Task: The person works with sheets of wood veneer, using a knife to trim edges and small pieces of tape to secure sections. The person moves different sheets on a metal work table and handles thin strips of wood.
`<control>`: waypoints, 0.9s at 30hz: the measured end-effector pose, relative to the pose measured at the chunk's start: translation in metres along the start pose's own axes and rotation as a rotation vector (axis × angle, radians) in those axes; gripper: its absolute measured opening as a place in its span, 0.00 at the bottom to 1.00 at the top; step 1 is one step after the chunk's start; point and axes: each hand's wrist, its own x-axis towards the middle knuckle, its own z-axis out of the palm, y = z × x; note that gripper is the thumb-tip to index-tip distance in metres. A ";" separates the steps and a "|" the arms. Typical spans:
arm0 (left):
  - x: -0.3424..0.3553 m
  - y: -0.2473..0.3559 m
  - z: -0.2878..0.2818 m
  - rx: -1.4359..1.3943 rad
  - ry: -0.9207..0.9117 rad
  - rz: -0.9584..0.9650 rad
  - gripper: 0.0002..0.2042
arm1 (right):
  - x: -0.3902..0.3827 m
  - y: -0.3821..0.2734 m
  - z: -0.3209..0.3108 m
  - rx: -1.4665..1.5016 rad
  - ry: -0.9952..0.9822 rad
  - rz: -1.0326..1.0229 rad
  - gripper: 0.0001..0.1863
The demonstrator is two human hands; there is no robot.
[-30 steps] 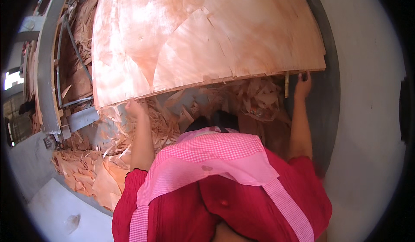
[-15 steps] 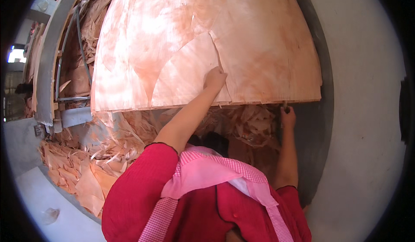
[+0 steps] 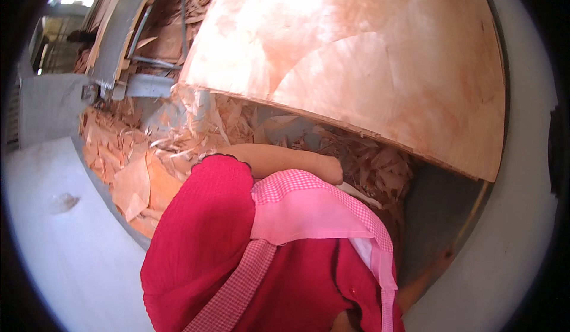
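Note:
A wide stack of thin pale-orange wood veneer sheets (image 3: 356,65) lies in front of me, with a curved seam showing on its top sheet. My left forearm (image 3: 291,161) bends across in front of my chest, below the stack's near edge. The left hand and its fingers are hidden behind the pink apron (image 3: 314,210). At the lower right, my right hand (image 3: 440,259) looks closed around the lower end of a thin brownish stick (image 3: 469,222). The stick slants up toward the stack's near right corner. Blur and shade hide the separate fingers.
Torn veneer scraps (image 3: 142,178) are heaped on the floor to the left and under the stack's near edge. A metal-and-wood frame (image 3: 127,41) stands at the far left. Pale slabs (image 3: 53,213) flank the left side; a pale wall-like surface (image 3: 528,172) curves along the right.
My left hand has come off the veneer and drawn back toward my body. My right hand has moved from the near edge down to the lower right. The view has turned.

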 end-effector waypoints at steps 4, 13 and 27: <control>-0.061 -0.006 0.002 -0.260 0.543 -0.310 0.12 | -0.034 -0.027 -0.105 -0.215 -0.051 0.021 0.18; -0.259 -0.072 0.022 0.391 1.226 -0.943 0.12 | -0.179 -0.047 -0.190 -0.322 -0.004 0.159 0.19; -0.334 -0.112 0.061 0.261 0.486 -1.139 0.32 | -0.278 -0.187 -0.128 0.460 0.112 -0.013 0.18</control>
